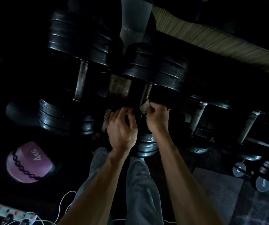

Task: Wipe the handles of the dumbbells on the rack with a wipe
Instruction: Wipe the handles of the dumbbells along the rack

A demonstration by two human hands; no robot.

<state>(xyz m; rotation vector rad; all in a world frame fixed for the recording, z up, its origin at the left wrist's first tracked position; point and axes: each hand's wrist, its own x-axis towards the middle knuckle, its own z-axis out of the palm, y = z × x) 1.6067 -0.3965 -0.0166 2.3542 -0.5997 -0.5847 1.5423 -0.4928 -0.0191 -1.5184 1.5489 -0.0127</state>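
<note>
The wipe (144,106) is a pale, crumpled bit of cloth. It sits at the near end of a dumbbell handle (145,95), on the front edge of the dark rack (120,86). The right hand (157,116) has its fingers curled tight around the wipe, so its grip is clamped on the wipe. The wipe touches the handle where the handle goes down toward the near weight.

The left hand (122,127) is just beside the right hand. Its fingers are curled over something dark, with a pale scrap (106,116) poking out at its left side. It is too dark to tell what its grip is clamped on.

This dumbbell has big black plates (156,67) at its far end. A second big dumbbell (80,78) lies to the left on the rack, with a bare metal handle. More dumbbells (198,117) lie to the right.

On the floor at the left is a pink ball (28,163) marked 4KG. A power strip (5,213) with white cords is in the near left corner. The person wears grey trousers (137,184).
</note>
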